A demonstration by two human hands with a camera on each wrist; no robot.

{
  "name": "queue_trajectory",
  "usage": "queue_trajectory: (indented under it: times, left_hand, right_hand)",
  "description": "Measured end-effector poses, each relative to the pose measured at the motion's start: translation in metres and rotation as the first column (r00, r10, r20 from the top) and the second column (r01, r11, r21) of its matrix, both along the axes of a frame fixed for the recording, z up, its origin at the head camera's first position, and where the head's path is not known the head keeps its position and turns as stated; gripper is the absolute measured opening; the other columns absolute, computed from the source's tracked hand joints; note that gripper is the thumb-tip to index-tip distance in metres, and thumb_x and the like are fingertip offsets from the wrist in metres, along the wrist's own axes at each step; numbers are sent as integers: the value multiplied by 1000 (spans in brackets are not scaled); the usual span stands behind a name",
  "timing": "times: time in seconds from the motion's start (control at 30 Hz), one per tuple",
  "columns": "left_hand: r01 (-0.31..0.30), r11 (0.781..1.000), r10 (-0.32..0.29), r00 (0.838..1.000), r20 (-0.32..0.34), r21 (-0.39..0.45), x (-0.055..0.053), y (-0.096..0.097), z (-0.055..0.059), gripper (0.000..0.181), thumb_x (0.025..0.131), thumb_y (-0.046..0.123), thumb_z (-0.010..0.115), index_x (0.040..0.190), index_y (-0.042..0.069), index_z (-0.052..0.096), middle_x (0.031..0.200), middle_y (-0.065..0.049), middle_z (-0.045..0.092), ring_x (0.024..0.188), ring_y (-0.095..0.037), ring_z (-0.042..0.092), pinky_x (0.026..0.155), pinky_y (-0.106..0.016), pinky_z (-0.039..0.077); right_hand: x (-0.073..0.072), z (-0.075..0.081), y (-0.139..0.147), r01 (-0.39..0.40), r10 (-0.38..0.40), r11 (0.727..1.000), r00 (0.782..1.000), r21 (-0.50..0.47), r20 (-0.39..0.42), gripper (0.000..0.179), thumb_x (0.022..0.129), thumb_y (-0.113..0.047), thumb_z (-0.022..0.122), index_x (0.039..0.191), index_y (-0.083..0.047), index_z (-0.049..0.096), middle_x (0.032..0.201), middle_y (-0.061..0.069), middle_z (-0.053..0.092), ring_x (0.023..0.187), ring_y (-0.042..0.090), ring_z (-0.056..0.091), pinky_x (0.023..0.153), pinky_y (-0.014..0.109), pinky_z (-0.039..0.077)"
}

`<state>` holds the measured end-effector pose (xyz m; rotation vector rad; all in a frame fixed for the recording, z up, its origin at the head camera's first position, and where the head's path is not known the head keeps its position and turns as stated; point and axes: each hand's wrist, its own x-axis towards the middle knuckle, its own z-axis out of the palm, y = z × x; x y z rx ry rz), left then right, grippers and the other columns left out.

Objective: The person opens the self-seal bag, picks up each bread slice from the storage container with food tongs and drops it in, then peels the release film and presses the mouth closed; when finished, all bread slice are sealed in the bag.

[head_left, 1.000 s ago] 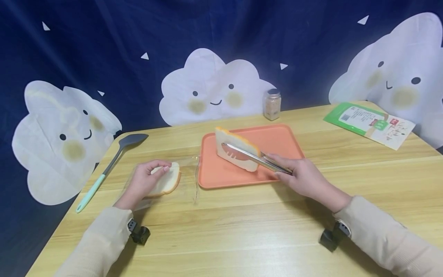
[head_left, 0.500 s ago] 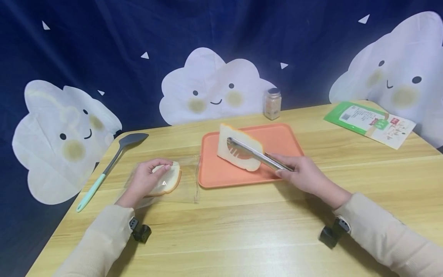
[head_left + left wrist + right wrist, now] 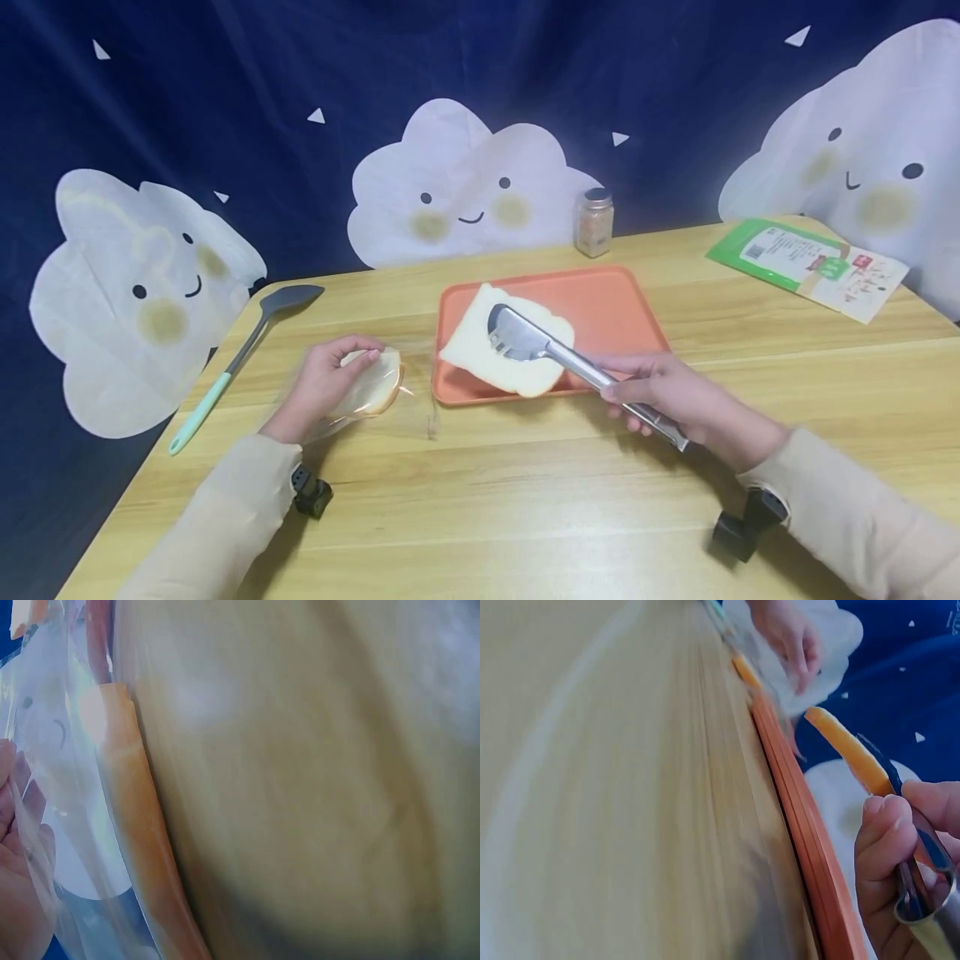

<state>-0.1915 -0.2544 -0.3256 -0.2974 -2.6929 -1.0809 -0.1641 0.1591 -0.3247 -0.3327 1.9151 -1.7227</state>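
Note:
My right hand [image 3: 667, 392] grips metal tongs [image 3: 581, 367], whose jaws clasp a slice of white bread [image 3: 472, 346]. That slice lies nearly flat over the left half of the orange tray [image 3: 615, 308]; in the right wrist view its crust [image 3: 847, 746] shows tilted above the tray's edge [image 3: 799, 817]. My left hand [image 3: 330, 379] pinches the upper side of a clear plastic bag [image 3: 416, 417] on the table, left of the tray. Another bread slice [image 3: 378, 383] sits inside the bag, partly hidden by the fingers; its brown crust [image 3: 142, 810] fills part of the left wrist view.
A grey spatula with a mint handle [image 3: 202, 412] lies at the far left. Behind the tray stands a small dark-lidded jar [image 3: 596, 223]. A green and white packet [image 3: 810, 267] lies at the back right. A cloud-print curtain [image 3: 667, 75] hangs behind the table [image 3: 480, 517].
The slice in the tongs has turned from standing on edge to almost flat, its face now up, and shifted slightly left. My right hand has rolled over with the tongs. The left hand keeps its hold.

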Motion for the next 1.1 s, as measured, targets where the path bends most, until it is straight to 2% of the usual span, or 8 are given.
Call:
queue_trajectory:
  times: [0.13, 0.5, 0.7, 0.93, 1.1]
  left_hand:
    - [2, 1000, -2, 1000, 0, 6, 0, 0, 0, 14, 89, 11, 62, 96, 2, 69, 101, -14, 69, 101, -26, 60, 92, -44, 43]
    - [-2, 999, 1, 1000, 26, 44, 6, -3, 4, 16, 90, 11, 60, 99, 1, 69, 105, -15, 67, 106, -29, 58, 97, -41, 40]
    - [-20, 998, 19, 999, 26, 52, 6, -5, 4, 18, 91, 13, 60, 99, 1, 68, 105, -16, 67, 106, -27, 57, 94, -40, 41]
    - [-54, 998, 53, 998, 39, 15, 4, -8, 4, 21, 92, 18, 57, 101, 2, 68, 106, -14, 67, 105, -24, 57, 86, -28, 42]
    - [-51, 998, 51, 998, 38, 21, 4, -8, 4, 22, 92, 19, 57, 101, 1, 68, 105, -15, 67, 106, -26, 57, 89, -35, 42]
  right_hand:
    - [6, -3, -11, -43, 44, 998, 998, -47, 37, 62, 87, -8, 58, 140, 6, 28, 70, 5, 61, 50, 6, 51, 45, 19, 45]
    - [17, -3, -42, -62, 63, 997, 998, -37, 27, 63, 87, -8, 58, 140, 8, 27, 69, 8, 59, 49, 8, 50, 45, 21, 45]
    - [17, 0, -42, -23, 23, 1000, 1000, -5, 2, 60, 87, -8, 56, 140, 4, 32, 68, 6, 58, 48, 8, 49, 43, 21, 43]
    - [17, 0, -40, 11, -11, 1000, 1000, -15, 15, 58, 88, -7, 55, 141, 2, 32, 68, 6, 58, 49, 9, 49, 44, 21, 43]
    - [20, -1, -42, 31, -31, 999, 1000, -22, -6, 60, 88, -7, 56, 141, 4, 30, 68, 7, 58, 49, 9, 50, 44, 21, 44]
